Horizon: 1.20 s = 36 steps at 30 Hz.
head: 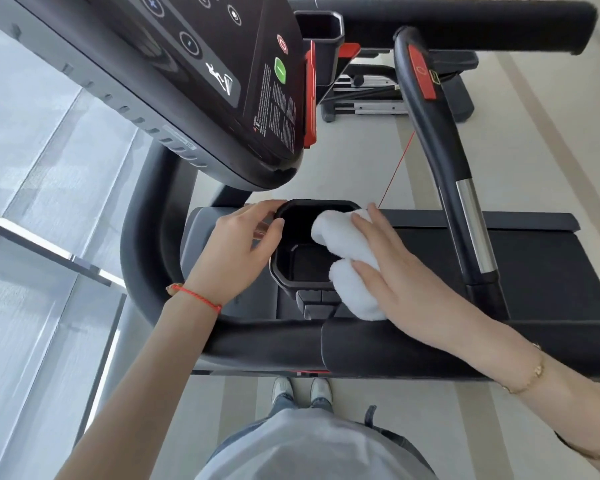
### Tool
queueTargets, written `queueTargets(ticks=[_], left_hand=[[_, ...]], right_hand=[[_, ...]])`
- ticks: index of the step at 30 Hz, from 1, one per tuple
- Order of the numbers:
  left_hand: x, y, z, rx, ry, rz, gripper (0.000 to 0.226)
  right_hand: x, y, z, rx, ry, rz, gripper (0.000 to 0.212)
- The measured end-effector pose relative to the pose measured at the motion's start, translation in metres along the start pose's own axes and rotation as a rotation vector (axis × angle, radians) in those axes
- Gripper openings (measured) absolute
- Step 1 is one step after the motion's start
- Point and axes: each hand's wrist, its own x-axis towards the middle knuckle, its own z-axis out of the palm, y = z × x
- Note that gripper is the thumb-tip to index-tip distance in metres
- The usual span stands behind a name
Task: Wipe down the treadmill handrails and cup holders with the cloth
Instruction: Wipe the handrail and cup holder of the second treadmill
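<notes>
- Right hand (400, 271): fingers nearly straight, laid flat on top of a bunched white cloth (350, 261), pressing it onto the right rim of the near cup holder (293, 268); part of the cloth hangs over into the cavity.
- Left hand (238, 244): fingers loosely curled, fingertips and thumb touching the cup holder's left rim, apparently steadying it; a red string bracelet (196, 295) sits at the wrist.
- Cup holder: black, octagonal, set below the lower edge of the tilted console (201, 81) and just beyond the padded front handrail (326, 344).
- Step in hand, as judged: wiping the near cup holder, rim first.
- Next move, as judged: push the cloth down into the cavity and sweep its walls and floor, which calls for the fingers to curl round the cloth.
- Remaining surfaces: a second cup holder (321, 24) at the console's far end, and the side handrail (433, 133) with its metal sensor strip.
</notes>
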Motion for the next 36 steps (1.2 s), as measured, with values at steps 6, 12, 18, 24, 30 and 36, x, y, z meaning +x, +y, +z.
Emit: queueTargets(ticks=[6, 12, 18, 24, 30, 36], left_hand=[[0.000, 0.002, -0.002, 0.013, -0.015, 0.017, 0.031], [-0.001, 0.003, -0.003, -0.003, -0.006, 0.037, 0.031], [0.000, 0.000, -0.002, -0.006, -0.008, 0.037, 0.031], [-0.001, 0.001, -0.004, -0.015, -0.015, 0.030, 0.031], [0.000, 0.000, -0.001, -0.019, 0.002, 0.003, 0.031], [-0.003, 0.004, -0.004, 0.011, -0.008, -0.002, 0.032]], right_hand=[[-0.016, 0.001, -0.021, 0.218, 0.002, -0.161, 0.049], [-0.007, -0.024, -0.010, -0.140, -0.263, -0.314, 0.053], [0.022, -0.051, 0.013, -0.426, -0.197, -0.317, 0.036], [0.004, -0.035, -0.009, -0.542, -0.193, -0.334, 0.034], [0.024, -0.053, 0.010, -0.527, -0.192, -0.297, 0.033], [0.007, -0.043, 0.003, -0.398, -0.063, -0.332, 0.035]])
